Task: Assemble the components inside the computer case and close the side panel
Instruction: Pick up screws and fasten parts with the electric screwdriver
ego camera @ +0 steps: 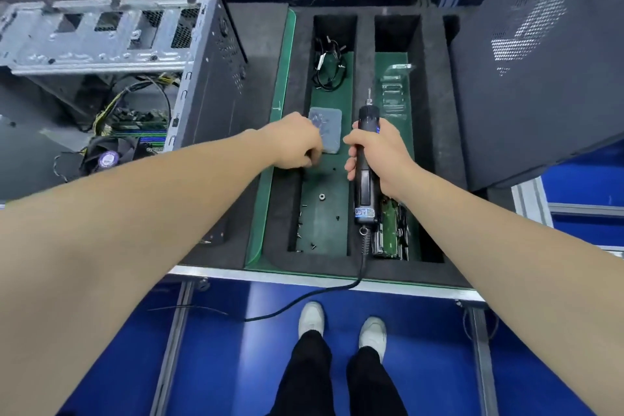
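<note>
The open computer case [202, 78] stands at the left, with cables, a motherboard and a fan [108, 159] visible inside. Its black side panel [540, 78] leans at the right. My right hand [378, 155] grips a black electric screwdriver [366, 159], bit pointing away, over the foam tray. My left hand [297, 142] reaches down into the tray's left compartment, fingers curled at the green floor beside a translucent screw box [327, 132]; what the fingers pinch is hidden. Loose black screws [314, 245] lie on the floor nearer me.
The black foam tray [364, 44] has two long compartments. A bundle of black cables [329, 67] lies at the far end of the left one. Clear plastic packaging [393, 94] and a green circuit board part [391, 230] sit in the right one. The screwdriver's cord [304, 297] hangs over the bench edge.
</note>
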### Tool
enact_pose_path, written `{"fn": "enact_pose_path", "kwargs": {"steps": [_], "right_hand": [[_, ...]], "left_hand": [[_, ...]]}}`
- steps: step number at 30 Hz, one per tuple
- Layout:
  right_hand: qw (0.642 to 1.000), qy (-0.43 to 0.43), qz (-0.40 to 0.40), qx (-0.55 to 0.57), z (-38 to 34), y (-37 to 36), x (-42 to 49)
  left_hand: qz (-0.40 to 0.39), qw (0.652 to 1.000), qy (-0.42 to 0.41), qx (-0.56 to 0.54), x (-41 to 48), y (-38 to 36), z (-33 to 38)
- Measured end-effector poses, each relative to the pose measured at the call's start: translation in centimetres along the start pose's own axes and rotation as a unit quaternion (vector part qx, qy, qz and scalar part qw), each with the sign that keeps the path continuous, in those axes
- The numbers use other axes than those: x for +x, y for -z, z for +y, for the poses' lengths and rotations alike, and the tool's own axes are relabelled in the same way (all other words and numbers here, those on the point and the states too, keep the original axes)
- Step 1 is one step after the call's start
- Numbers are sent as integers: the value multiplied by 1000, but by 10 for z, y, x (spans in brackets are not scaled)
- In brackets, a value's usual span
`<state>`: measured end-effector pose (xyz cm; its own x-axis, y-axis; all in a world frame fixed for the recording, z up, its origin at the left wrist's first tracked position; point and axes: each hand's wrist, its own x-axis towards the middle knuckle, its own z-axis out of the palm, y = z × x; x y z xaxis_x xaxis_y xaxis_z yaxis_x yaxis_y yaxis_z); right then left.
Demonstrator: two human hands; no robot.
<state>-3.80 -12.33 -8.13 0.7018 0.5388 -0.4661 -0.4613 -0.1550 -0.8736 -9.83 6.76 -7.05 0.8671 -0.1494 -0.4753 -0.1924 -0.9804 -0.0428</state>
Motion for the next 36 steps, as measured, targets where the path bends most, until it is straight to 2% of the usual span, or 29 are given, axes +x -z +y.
{"fn": "enact_pose_path", "kwargs": {"steps": [9, 14, 17, 20, 22, 26, 30, 36], "right_hand": [[999, -26, -41, 18, -1, 0, 13], [993, -65, -50, 87, 2, 13, 21], [991, -90, -50, 88, -1, 17, 27], [994, -88, -29, 51, -3, 10, 34], [996, -81, -8, 31, -4, 2, 36], [997, -79, 16, 14, -7, -5, 38], [997, -77, 18, 6, -9, -3, 38], [997, -71, 20, -2, -7, -3, 38]], "left_hand": [[-46, 998, -48, 8, 14, -17, -1], [38, 998, -35, 21, 15, -25, -25], [52, 998, -19, 26, 18, -22, -29], [-5, 998, -50, 49, 18, -18, -11], [-85, 990, -82, 80, 15, -17, 13], [-201, 971, -114, 63, 4, -32, 67], [-209, 964, -91, 137, -2, -52, 88], [-172, 968, -100, 155, -5, -64, 100]]}}
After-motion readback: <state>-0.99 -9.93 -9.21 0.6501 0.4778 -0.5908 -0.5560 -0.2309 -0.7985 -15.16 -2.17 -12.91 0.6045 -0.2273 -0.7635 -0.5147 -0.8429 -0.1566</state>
